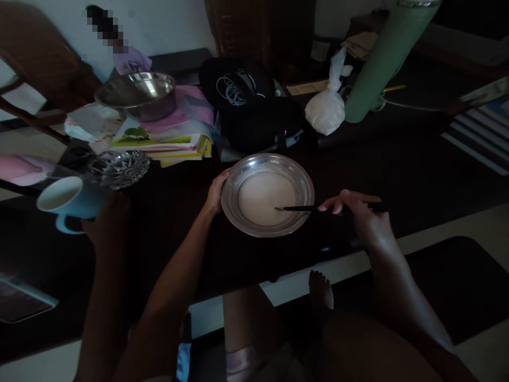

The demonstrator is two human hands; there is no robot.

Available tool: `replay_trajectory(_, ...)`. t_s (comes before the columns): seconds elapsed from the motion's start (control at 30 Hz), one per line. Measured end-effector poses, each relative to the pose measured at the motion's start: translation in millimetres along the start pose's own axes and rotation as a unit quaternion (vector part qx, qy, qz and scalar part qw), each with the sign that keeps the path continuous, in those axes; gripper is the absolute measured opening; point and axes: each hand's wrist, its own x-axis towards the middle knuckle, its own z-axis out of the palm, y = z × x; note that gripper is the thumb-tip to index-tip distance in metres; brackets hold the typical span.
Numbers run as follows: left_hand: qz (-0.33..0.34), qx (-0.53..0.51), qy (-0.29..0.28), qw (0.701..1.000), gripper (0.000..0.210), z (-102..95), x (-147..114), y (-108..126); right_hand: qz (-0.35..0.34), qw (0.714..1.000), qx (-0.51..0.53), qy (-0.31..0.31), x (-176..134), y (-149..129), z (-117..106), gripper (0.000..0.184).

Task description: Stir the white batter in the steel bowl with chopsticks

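Observation:
A shallow metal bowl (pixel 268 232) stands on the dark table in front of me, with a milky white liquid (pixel 266 193) in it. My left hand (pixel 217 192) grips the bowl's left rim, thumb on top. My right hand (pixel 358 212) is closed around dark chopsticks (pixel 298 208), held nearly level over the bowl's right rim. Their tips dip into the liquid right of its middle; whether one or two sticks show is hard to make out.
Left of me, another person's hand (pixel 109 215) is at a light blue mug (pixel 81 199). Behind are a glass dish (pixel 119 168), a second metal bowl (pixel 153 109) on books, a black case (pixel 258 124), a tied bag of white powder (pixel 326 112) and a tall green flask (pixel 384 69).

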Motion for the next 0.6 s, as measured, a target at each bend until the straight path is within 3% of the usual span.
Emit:
replay_trajectory(0.23,0.003,0.011,0.003,1.000,0.032,-1.7,1,0,-0.062,0.992,-0.054,-0.101,4,9,27,0.040)
replay_trajectory(0.4,-0.007,0.000,0.005,1.000,0.030,-1.8,0,-1,-0.099,0.989,-0.088,-0.073,15,20,41,0.040)
replay_trajectory(0.6,-0.008,-0.007,0.000,1.000,0.032,-1.3,0,-1,-0.083,0.991,-0.107,-0.001,17,17,23,0.042)
